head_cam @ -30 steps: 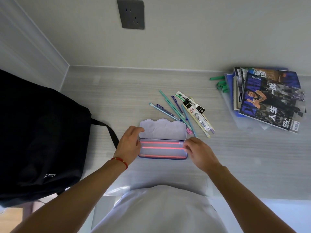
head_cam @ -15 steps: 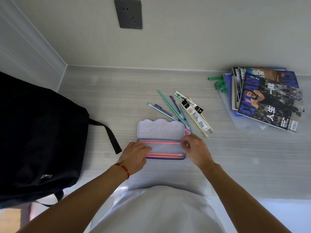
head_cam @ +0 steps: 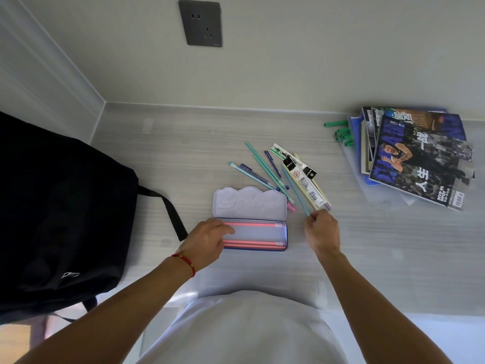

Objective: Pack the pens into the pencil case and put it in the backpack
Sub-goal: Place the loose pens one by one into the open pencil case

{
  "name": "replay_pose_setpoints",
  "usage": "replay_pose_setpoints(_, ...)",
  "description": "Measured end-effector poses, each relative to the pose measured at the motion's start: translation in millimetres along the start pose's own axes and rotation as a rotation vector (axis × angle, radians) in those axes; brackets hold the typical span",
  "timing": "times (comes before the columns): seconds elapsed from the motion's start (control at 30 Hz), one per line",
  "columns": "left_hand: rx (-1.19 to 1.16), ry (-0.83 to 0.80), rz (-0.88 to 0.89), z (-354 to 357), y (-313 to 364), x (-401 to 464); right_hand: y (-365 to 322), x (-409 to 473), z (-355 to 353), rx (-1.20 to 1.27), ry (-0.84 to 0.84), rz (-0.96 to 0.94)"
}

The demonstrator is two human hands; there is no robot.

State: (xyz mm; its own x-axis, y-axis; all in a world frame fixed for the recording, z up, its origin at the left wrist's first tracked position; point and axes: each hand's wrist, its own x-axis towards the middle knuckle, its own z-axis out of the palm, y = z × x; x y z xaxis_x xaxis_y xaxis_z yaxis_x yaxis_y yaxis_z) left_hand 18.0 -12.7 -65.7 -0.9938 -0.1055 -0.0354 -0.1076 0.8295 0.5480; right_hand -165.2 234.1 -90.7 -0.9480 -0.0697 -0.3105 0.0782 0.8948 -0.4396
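The pencil case (head_cam: 265, 233) lies open on the desk, its pale lid (head_cam: 249, 203) folded back, with pink pens (head_cam: 252, 243) inside. My left hand (head_cam: 207, 239) rests on the case's left end, fingers spread flat over it. My right hand (head_cam: 321, 229) is just right of the case, fingertips pinched on the near end of a light blue pen (head_cam: 296, 191). Several teal, purple and packaged pens (head_cam: 267, 169) lie in a loose fan behind the case. The black backpack (head_cam: 60, 206) stands at the left.
A stack of magazines (head_cam: 417, 158) lies at the back right, with green markers (head_cam: 341, 131) beside it. A wall socket (head_cam: 200, 22) is on the back wall. The backpack's strap (head_cam: 170, 208) trails toward the case. The desk's near edge is below my arms.
My right hand has left the case's right end and moved right and back onto the light blue pen. My left hand slid from the lid's corner down onto the case's left end.
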Motion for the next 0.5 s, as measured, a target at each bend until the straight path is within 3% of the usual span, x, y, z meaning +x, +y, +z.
replay_pose_setpoints(0.13,-0.088,0.096,-0.005,-5.8,8.4,12.9,3.4,-17.1,-11.8,0.277,0.079,-0.023)
replay_pose_setpoints(0.33,-0.223,0.247,-0.002,-14.2,35.2,38.3,-28.9,-35.3,-38.4,0.438,0.207,-0.451)
replay_pose_setpoints(0.5,-0.359,0.153,-0.094,-9.2,47.2,39.8,-63.0,-46.1,-64.0,0.463,0.129,-0.612)
